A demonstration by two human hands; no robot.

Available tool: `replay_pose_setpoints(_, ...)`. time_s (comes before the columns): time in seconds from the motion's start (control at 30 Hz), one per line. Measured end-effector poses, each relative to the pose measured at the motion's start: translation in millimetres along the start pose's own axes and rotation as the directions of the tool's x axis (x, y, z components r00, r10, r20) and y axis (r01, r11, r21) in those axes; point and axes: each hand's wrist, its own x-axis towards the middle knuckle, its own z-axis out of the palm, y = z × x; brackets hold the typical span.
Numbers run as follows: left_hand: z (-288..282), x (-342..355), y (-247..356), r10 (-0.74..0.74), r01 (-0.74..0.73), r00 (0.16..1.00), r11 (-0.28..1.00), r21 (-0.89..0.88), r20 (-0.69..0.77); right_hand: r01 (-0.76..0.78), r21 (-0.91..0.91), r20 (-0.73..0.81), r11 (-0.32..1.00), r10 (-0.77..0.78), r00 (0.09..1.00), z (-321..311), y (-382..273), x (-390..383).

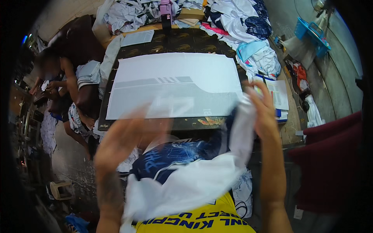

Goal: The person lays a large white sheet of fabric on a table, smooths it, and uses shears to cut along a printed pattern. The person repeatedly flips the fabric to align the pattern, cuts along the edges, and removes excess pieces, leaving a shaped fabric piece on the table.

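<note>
White-and-navy garment [194,174] gripped in right hand [264,110], draping below left hand [130,132]; left blurred, can't tell grip

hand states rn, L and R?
Left hand: motion-blurred; can't tell if its grip is open or closed.
Right hand: closed, holding one end of the white-and-navy cloth.

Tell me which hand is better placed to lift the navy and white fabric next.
Probably the right hand: it appears to grip a raised end of the navy and white fabric. The left hand is blurred near the white panel, its grip unclear.
</note>
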Motion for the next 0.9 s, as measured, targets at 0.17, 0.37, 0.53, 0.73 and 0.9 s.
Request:
replay_pose_setpoints(0.17,30,92,19,-0.085,-0.088,0.958,0.822,0.562,0.274,0.656,-0.438,0.359,0.615,-0.549,0.754,102,-81,-8)
replay_pose_setpoints(0.37,-14,87,82,0.435,-0.283,0.900,0.580,0.764,0.003,0.109,-0.496,0.661,0.861,0.293,0.690,144,17,-21)
replay_pose_setpoints(0.53,-99,49,71,0.377,0.197,0.814,0.536,0.821,-0.441,0.163,-0.295,0.362,0.941,-0.048,0.931,93,44,1)
replay_pose_setpoints(0.73,-193,-27,9,0.316,0.473,0.518,0.669,0.574,-0.795,0.411,-0.565,0.503,0.715,-0.096,0.859,67,21,-22)
replay_pose_setpoints(0.9,-262,-149,-1,0.230,0.132,0.198,0.957,0.258,-0.953,0.053,-0.990,0.076,0.133,0.175,0.982,-29,40,-23)
